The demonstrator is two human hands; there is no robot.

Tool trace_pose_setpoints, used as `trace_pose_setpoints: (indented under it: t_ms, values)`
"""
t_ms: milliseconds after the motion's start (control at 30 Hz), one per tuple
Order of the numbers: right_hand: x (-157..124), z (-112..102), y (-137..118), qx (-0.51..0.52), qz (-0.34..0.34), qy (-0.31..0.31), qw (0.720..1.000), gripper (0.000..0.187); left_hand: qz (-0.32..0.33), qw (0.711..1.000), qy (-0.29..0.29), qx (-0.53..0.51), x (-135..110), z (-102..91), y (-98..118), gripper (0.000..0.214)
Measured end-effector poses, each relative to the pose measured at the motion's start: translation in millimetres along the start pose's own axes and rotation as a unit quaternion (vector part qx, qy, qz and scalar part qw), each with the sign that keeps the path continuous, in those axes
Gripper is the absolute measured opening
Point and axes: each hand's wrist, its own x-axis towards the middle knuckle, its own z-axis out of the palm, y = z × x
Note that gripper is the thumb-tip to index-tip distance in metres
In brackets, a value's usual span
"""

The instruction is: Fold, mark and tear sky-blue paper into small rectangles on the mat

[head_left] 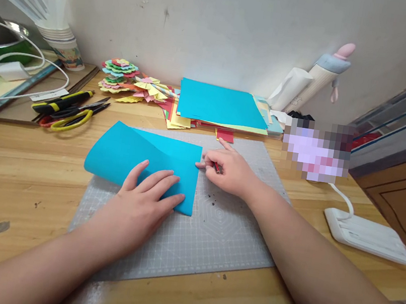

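A sheet of blue paper (183, 156) lies folded over on the grey cutting mat (226, 237), its left side bulging up in a rounded bend. Flat on the paper's lower part rests my left hand (150, 195), fingers spread. My right hand (227, 168) is at the paper's right edge, one fingertip touching it. Tucked in the curled fingers of that hand is a slim red and black pencil (217, 167), mostly hidden by the hand.
Behind the mat is a stack of blue sheets (221, 105), beside folded paper flowers (118, 78). Scissors (74, 120) and a yellow-black cutter (61, 101) lie at left, near paper cups (66, 48). A white lamp base (369, 235) stands at right.
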Motion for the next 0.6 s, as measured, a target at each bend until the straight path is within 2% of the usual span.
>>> trace_pose_setpoints:
  t_ms: [233, 467, 600]
  values:
    - [1.1, 0.9, -0.5, -0.074, 0.000, 0.026, 0.997, 0.011, 0.068, 0.997, 0.021, 0.038, -3.6, -4.5, 14.4, 0.031]
    - [0.2, 1.3, -2.0, -0.095, 0.013, 0.020, 0.995, 0.011, 0.052, 0.998, -0.004, 0.027, -2.7, -5.1, 18.0, 0.029]
    - [0.5, 1.7, -4.7, -0.111, 0.020, 0.014, 0.993, 0.010, 0.086, 0.996, -0.008, 0.036, -2.0, -7.1, 24.5, 0.027]
